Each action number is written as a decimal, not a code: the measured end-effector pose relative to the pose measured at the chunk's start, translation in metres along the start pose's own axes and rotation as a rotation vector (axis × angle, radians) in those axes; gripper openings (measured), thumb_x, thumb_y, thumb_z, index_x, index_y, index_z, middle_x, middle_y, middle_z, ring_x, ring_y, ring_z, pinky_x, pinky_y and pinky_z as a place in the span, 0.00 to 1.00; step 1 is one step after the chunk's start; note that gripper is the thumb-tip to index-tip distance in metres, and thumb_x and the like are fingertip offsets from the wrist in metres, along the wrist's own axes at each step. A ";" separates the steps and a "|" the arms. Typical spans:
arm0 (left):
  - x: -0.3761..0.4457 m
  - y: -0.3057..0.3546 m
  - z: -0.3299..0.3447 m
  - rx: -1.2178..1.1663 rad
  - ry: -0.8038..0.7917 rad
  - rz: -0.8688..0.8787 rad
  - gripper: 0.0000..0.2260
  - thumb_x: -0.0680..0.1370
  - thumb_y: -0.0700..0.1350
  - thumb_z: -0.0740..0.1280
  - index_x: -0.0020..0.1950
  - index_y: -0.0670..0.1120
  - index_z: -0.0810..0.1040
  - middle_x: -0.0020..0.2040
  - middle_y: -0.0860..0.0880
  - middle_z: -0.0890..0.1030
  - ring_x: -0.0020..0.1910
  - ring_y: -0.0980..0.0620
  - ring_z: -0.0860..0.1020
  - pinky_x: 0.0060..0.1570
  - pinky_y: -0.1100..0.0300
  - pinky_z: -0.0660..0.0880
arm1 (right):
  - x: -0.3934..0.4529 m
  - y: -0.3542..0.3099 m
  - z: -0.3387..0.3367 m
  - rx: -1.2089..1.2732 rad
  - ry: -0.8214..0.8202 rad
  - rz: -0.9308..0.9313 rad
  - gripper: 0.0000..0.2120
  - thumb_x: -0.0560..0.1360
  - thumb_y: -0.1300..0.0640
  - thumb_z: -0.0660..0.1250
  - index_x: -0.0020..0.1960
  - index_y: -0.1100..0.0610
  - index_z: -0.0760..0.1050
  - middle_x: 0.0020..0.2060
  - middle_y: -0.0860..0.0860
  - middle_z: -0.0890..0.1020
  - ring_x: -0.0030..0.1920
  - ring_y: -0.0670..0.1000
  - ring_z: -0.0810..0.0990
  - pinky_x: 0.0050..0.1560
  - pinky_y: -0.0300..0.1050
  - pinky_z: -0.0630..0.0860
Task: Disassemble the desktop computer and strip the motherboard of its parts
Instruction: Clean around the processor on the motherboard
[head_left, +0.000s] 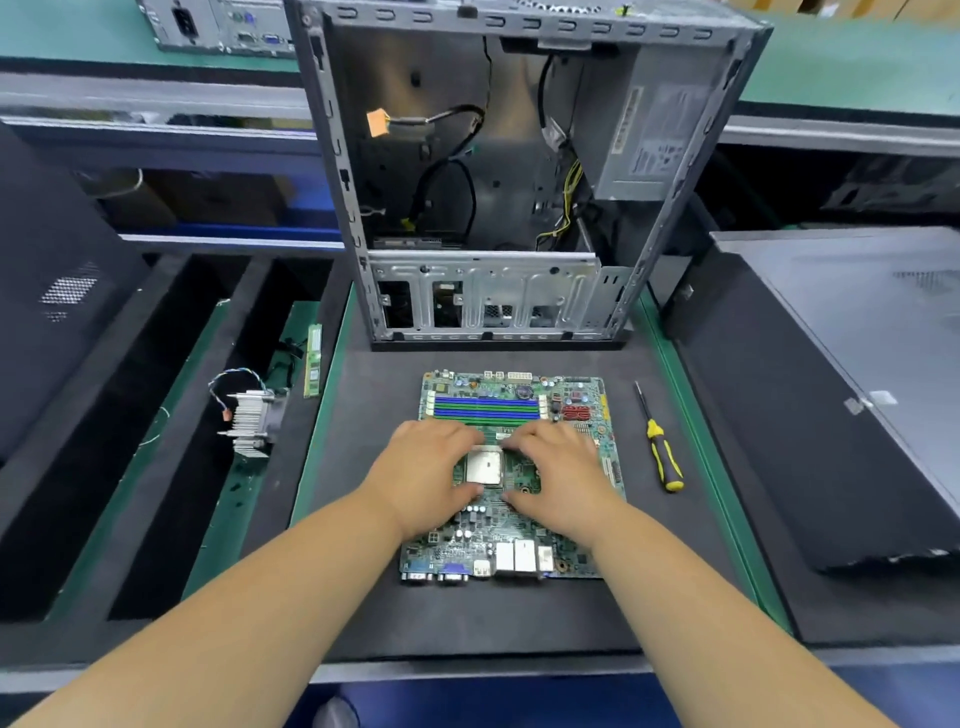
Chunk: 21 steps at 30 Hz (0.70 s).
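A green motherboard (511, 540) lies flat on the dark mat in front of me. Its square silver CPU (483, 466) sits in the socket at the board's middle. My left hand (426, 475) rests on the board left of the socket, fingers at the socket's far edge and thumb at its near edge. My right hand (563, 478) lies on the board to the right of the socket, fingers reaching its far edge and thumb below it. The fingertips touch the socket frame; whether they pinch anything cannot be told. The open, gutted computer case (498, 171) stands behind the board.
A yellow-and-black screwdriver (660, 447) lies right of the board. A finned heatsink with fan (254, 421) and a RAM stick (313, 361) lie to the left. A dark side panel (841, 395) lies at the right, another case (47, 291) at the left.
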<state>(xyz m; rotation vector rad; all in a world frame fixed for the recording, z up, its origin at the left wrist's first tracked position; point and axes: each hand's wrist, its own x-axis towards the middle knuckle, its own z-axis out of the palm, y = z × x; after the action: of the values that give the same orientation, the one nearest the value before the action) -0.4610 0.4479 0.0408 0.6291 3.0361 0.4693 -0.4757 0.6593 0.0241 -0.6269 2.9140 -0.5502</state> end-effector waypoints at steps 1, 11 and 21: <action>0.002 0.002 0.002 0.016 -0.009 -0.013 0.26 0.73 0.61 0.67 0.69 0.55 0.69 0.64 0.58 0.74 0.66 0.53 0.69 0.66 0.54 0.61 | -0.001 0.001 0.001 0.006 0.012 -0.005 0.30 0.70 0.39 0.70 0.70 0.43 0.69 0.63 0.39 0.69 0.65 0.48 0.62 0.66 0.49 0.56; 0.011 0.005 0.011 0.143 -0.052 -0.033 0.26 0.73 0.61 0.67 0.69 0.56 0.70 0.62 0.58 0.74 0.63 0.53 0.71 0.64 0.55 0.62 | -0.003 -0.002 0.005 -0.039 0.051 -0.014 0.30 0.69 0.39 0.66 0.69 0.44 0.70 0.62 0.40 0.70 0.63 0.49 0.64 0.66 0.48 0.56; 0.011 0.004 0.012 0.062 -0.049 -0.055 0.26 0.72 0.60 0.69 0.68 0.56 0.70 0.61 0.57 0.74 0.63 0.53 0.71 0.65 0.56 0.63 | 0.001 -0.006 0.000 -0.115 0.067 -0.041 0.24 0.74 0.40 0.57 0.66 0.46 0.75 0.61 0.42 0.75 0.62 0.50 0.69 0.64 0.49 0.55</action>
<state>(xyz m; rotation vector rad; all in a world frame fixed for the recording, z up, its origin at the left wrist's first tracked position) -0.4691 0.4588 0.0314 0.5487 3.0226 0.3542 -0.4740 0.6539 0.0267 -0.6972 3.0191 -0.4173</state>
